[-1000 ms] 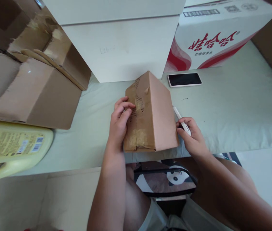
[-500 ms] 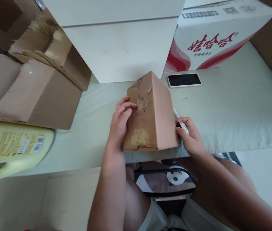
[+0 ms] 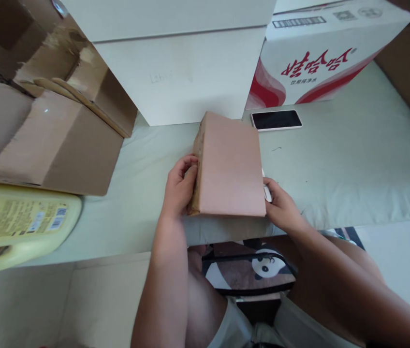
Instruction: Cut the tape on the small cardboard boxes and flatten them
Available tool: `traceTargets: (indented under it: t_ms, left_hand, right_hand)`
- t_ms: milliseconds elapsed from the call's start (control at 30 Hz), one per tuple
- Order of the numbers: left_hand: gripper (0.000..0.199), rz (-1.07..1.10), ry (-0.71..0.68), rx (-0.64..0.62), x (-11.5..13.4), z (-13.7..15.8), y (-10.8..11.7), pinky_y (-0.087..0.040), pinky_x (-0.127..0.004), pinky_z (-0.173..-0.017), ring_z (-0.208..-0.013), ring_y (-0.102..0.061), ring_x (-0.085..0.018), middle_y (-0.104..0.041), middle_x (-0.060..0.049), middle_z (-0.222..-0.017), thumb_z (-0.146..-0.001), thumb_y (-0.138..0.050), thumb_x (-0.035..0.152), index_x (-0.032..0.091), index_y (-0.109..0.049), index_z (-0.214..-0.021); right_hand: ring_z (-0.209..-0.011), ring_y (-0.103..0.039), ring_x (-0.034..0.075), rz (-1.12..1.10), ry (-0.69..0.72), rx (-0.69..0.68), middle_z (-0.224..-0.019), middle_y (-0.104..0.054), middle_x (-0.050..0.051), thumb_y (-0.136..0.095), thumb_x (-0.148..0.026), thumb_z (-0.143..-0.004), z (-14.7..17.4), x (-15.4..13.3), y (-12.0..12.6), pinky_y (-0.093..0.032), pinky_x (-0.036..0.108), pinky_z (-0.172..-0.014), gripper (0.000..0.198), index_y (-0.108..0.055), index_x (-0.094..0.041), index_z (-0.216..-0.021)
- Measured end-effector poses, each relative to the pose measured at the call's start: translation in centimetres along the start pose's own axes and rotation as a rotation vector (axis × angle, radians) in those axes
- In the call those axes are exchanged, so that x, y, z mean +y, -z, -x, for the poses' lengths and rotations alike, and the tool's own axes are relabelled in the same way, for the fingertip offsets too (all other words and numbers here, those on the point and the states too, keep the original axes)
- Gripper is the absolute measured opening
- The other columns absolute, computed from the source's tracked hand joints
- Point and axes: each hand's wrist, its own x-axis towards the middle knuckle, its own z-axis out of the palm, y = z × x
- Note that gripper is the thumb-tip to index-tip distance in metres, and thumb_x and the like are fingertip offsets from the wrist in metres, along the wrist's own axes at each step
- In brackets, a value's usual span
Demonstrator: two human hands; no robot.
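A small brown cardboard box [image 3: 231,166] sits near the front edge of the cloth-covered surface, its plain broad face turned up toward me. My left hand [image 3: 181,184] grips the taped left side, its fingertips partly hidden by the box. At the box's right side, my right hand [image 3: 279,202] is closed around a slim white tool [image 3: 268,194], which looks like a utility knife. Most of that tool is behind the box and my fingers, and no blade shows. The right fingers also lie against the box's side.
A phone [image 3: 276,120] lies beyond the box to the right. White boxes [image 3: 190,77] and a red-and-white printed carton [image 3: 317,72] stand at the back. On the left are an opened cardboard box [image 3: 81,145] and a yellow jug [image 3: 45,227]. Pale green cloth [image 3: 353,169] covers the surface.
The cardboard box has been tilted to the left, so its taped face now points left and its plain face shows on top. My left hand has slid lower along that taped side.
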Motion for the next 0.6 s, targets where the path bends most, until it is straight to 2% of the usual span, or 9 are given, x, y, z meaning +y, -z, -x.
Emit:
traceTargets:
  t_ms: [100, 167, 267, 367, 467, 533, 600]
  left_hand:
    - [0.036, 0.096, 0.068, 0.001, 0.6, 0.2, -0.1, -0.051, -0.044, -0.107, -0.129, -0.062, -0.028, -0.069, -0.007, -0.134, -0.091, -0.06, 0.053, 0.024, -0.072, -0.108]
    - [0.042, 0.18, 0.084, -0.043, 0.9, 0.3, -0.1, -0.048, -0.045, -0.111, -0.136, -0.057, -0.03, -0.063, -0.006, -0.145, -0.09, -0.058, 0.058, 0.025, -0.074, -0.11]
    - [0.042, 0.213, 0.02, -0.151, 1.0, 0.2, -0.1, -0.039, -0.046, -0.12, -0.148, -0.045, -0.031, -0.055, -0.003, -0.154, -0.085, -0.064, 0.058, 0.029, -0.077, -0.112]
    - [0.043, 0.087, -0.093, -0.192, 1.0, 0.1, -0.2, -0.031, -0.048, -0.125, -0.153, -0.036, -0.032, -0.053, -0.004, -0.155, -0.081, -0.071, 0.056, 0.031, -0.077, -0.116]
    - [0.046, -0.043, -0.106, -0.179, 0.7, 0.0, -0.7, -0.043, -0.049, -0.116, -0.143, -0.048, -0.033, -0.055, -0.008, -0.151, -0.081, -0.071, 0.056, 0.03, -0.075, -0.119]
    - [0.046, -0.123, -0.056, -0.194, 0.4, -0.1, -1.1, -0.052, -0.047, -0.104, -0.131, -0.057, -0.031, -0.055, -0.01, -0.149, -0.081, -0.07, 0.053, 0.028, -0.074, -0.119]
    - [0.042, -0.186, 0.01, -0.218, 0.2, -0.1, -1.5, -0.055, -0.046, -0.098, -0.124, -0.061, -0.03, -0.056, -0.013, -0.146, -0.08, -0.07, 0.048, 0.024, -0.075, -0.113]
  right_hand:
    - [-0.117, -0.067, 0.032, 0.033, -0.005, -0.019, -0.124, -0.072, 0.011, -0.068, -0.034, -0.082, 0.0, -0.4, 0.2, -0.053, 0.052, -0.102, 0.043, -0.063, -0.023, -0.124]
    - [-0.119, -0.067, 0.034, 0.016, 0.003, -0.016, -0.127, -0.071, 0.012, -0.07, -0.035, -0.081, 0.1, -0.3, 0.2, -0.055, 0.051, -0.099, 0.048, -0.063, -0.023, -0.127]
    - [-0.122, -0.066, 0.035, -0.037, 0.057, -0.004, -0.131, -0.07, 0.013, -0.069, -0.037, -0.082, 0.3, 0.4, 0.1, -0.056, 0.052, -0.098, 0.053, -0.059, -0.023, -0.132]
    - [-0.119, -0.067, 0.035, -0.037, 0.08, 0.031, -0.127, -0.071, 0.013, -0.067, -0.034, -0.081, 0.5, 1.1, 0.5, -0.056, 0.051, -0.095, 0.053, -0.058, -0.023, -0.132]
    - [-0.105, -0.07, 0.03, -0.002, 0.059, 0.173, -0.116, -0.073, 0.01, -0.069, -0.029, -0.078, 0.4, 1.1, 1.4, -0.057, 0.045, -0.087, 0.05, -0.057, -0.025, -0.126]
    - [-0.089, -0.07, 0.024, -0.041, 0.057, 0.3, -0.103, -0.072, 0.006, -0.069, -0.028, -0.08, 0.2, 0.8, 2.0, -0.056, 0.039, -0.078, 0.042, -0.056, -0.026, -0.12]
    - [-0.08, -0.068, 0.021, -0.106, 0.075, 0.407, -0.094, -0.07, 0.003, -0.066, -0.026, -0.085, 0.0, 0.4, 2.4, -0.055, 0.036, -0.073, 0.03, -0.054, -0.027, -0.112]
